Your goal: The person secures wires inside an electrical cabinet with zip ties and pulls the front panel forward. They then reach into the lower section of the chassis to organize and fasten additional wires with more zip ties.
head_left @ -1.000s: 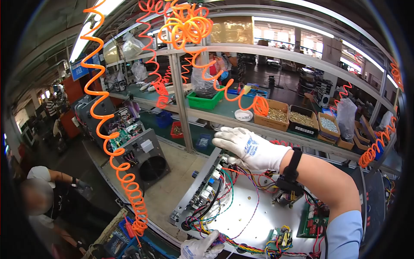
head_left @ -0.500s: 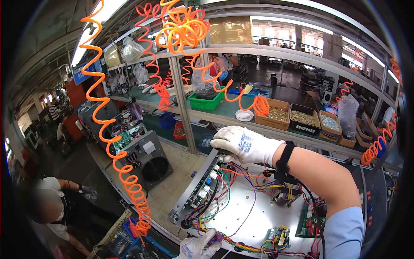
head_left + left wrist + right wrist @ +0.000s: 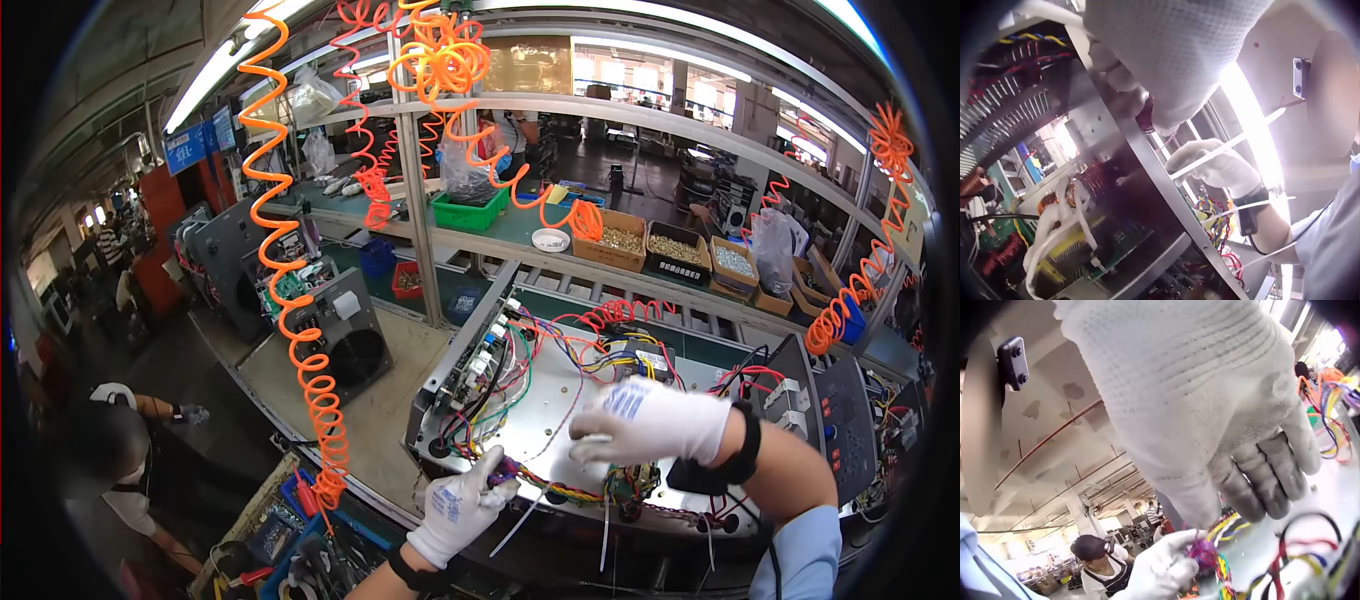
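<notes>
Open chassis (image 3: 520, 425) is lying ahead. Your right hand (image 3: 655, 425) is hovering above, loosely bent (apparently empty); your left hand (image 3: 455, 510) is pinching the purple wire bundle (image 3: 1205, 553) at its near edge — slackening could be splaying it, the dangling cable tie (image 3: 520, 522) snagging.

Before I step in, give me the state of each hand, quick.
Left hand: closed, holding the purple wire bundle.
Right hand: open, loosely bent above the chassis, holding nothing.

right hand (image 3: 655, 424) blurred, sleeve (image 3: 806, 552) cut off
</notes>
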{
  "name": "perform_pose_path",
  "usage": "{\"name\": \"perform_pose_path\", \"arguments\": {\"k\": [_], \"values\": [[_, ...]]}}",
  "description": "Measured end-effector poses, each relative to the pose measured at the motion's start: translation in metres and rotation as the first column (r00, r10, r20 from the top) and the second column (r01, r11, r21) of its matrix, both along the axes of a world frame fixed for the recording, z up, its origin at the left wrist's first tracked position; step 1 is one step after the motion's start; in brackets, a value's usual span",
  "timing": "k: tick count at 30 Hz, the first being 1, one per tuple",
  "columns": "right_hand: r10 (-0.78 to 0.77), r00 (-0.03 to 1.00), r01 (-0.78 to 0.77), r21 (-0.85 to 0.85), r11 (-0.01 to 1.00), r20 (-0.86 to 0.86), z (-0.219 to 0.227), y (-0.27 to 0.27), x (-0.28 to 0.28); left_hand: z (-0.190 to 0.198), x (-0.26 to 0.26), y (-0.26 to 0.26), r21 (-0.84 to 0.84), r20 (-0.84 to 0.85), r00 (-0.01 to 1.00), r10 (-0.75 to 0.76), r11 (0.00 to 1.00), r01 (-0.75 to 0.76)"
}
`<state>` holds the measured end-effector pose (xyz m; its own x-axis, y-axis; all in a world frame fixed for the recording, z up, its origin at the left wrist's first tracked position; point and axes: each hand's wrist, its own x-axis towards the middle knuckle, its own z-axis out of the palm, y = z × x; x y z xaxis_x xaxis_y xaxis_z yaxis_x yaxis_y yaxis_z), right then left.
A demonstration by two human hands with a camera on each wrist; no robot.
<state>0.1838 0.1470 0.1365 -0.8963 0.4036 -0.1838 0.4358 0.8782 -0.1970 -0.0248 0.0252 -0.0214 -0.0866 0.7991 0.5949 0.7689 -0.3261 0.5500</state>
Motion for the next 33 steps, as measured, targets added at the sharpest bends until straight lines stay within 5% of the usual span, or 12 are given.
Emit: {"name": "perform_pose_path", "arguments": {"k": [3, 5, 9, 13, 15, 18, 20, 21, 23, 27, 31, 33], "values": [[-0.042, 0.996, 0.041, 0.014, 0.999, 0.075, -0.027, -0.013, 0.003, 0.003, -0.009, 0.005, -0.129, -0.013, 0.989, 0.149, 0.98, -0.149], [-0.078, 0.986, 0.077, -0.01, 0.997, -0.149, -0.038, -0.017, 0.001, -0.007, -0.022, 0.015, -0.038, 0.06, 0.981, 0.184, 0.983, -0.182], [-0.095, 0.962, 0.097, -0.005, 0.995, -0.257, -0.038, -0.033, 0.002, 0.037, -0.009, -0.005, -0.361, 0.026, 0.978, 0.208, 0.914, -0.185], [0.02, 0.936, 0.005, 0.071, 0.997, -0.351, -0.031, -0.076, 0.003, 0.034, 0.014, -0.031, -0.198, 0.133, 0.975, 0.177, 0.969, -0.149], [0.132, 0.938, -0.132, 0.024, 0.991, -0.319, -0.031, -0.098, -0.002, 0.022, 0.036, -0.048, -0.125, 0.044, 0.999, 0.012, 0.992, -0.007], [0.314, 0.883, -0.229, 0.265, 0.937, -0.348, -0.052, -0.111, 0.007, 0.025, 0.054, -0.065, -0.212, 0.209, 0.962, -0.173, 0.953, 0.217], [0.313, 0.874, -0.281, 0.139, 0.95, -0.372, -0.059, -0.109, 0.014, 0.011, 0.058, -0.074, -0.394, 0.402, 0.872, -0.28, 0.806, 0.441], [0.305, 0.862, -0.324, 0.021, 0.946, -0.404, -0.061, -0.11, 0.017, 0.011, 0.059, -0.078, -0.395, 0.413, 0.868, -0.275, 0.805, 0.443], [0.299, 0.898, -0.314, 0.005, 0.95, -0.322, -0.062, -0.114, 0.019, 0.021, 0.06, -0.086, -0.498, 0.609, 0.748, -0.264, 0.607, 0.619], [0.349, 0.902, -0.356, 0.02, 0.934, -0.254, -0.058, -0.119, 0.019, 0.029, 0.057, -0.092, -0.445, 0.751, 0.617, -0.237, 0.509, 0.737], [0.271, 0.895, -0.297, -0.019, 0.955, -0.353, -0.064, -0.128, 0.021, 0.025, 0.055, -0.095, -0.419, 0.73, 0.621, -0.287, 0.53, 0.737], [0.24, 0.913, -0.272, -0.054, 0.961, -0.33, -0.071, -0.131, 0.023, 0.014, 0.058, -0.094, -0.478, 0.775, 0.584, -0.241, 0.38, 0.792]]}}
